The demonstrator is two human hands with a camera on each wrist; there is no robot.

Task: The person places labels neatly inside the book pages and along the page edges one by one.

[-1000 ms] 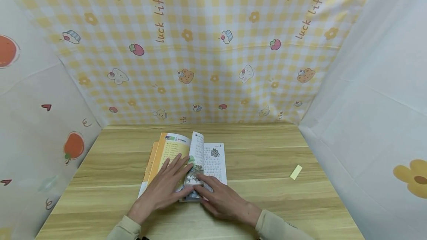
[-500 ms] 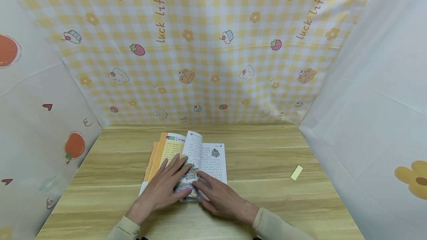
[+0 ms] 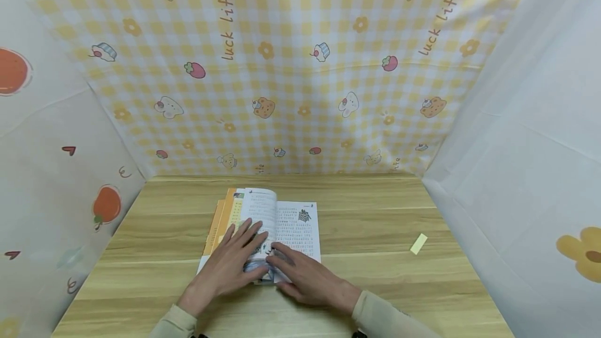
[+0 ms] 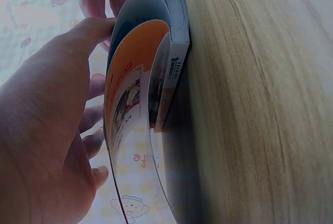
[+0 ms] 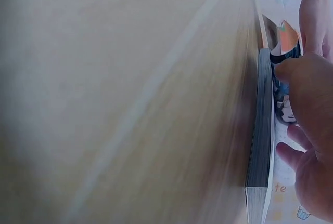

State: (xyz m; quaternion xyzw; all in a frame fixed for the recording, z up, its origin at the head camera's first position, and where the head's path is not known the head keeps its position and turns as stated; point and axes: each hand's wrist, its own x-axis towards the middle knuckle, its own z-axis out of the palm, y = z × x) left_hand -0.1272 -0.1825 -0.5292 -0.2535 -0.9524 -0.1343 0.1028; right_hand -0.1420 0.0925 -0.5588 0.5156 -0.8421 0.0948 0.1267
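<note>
An open book (image 3: 296,233) lies on the wooden table, with printed text and small drawings on its white pages. My left hand (image 3: 230,260) rests on the left-hand pages, fingers spread and mostly straight. On the lower part of the book near the spine, my right hand (image 3: 310,278) touches the page with its fingertips. One white page (image 3: 260,205) bows over to the left. In the left wrist view, the orange-printed leaf (image 4: 138,47) curves up beneath my left hand. The right wrist view shows the thick page block (image 5: 260,141) beside my right thumb and fingers.
A small pale yellow strip (image 3: 419,243) lies on the table (image 3: 366,223) to the right. A yellow checked cloth (image 3: 291,77) hangs behind the table, and white cloths hang at both sides.
The page that stood up near the middle has swung over to the left and come down towards my left hand. My right hand has shifted slightly left; my left hand has stayed nearly still.
</note>
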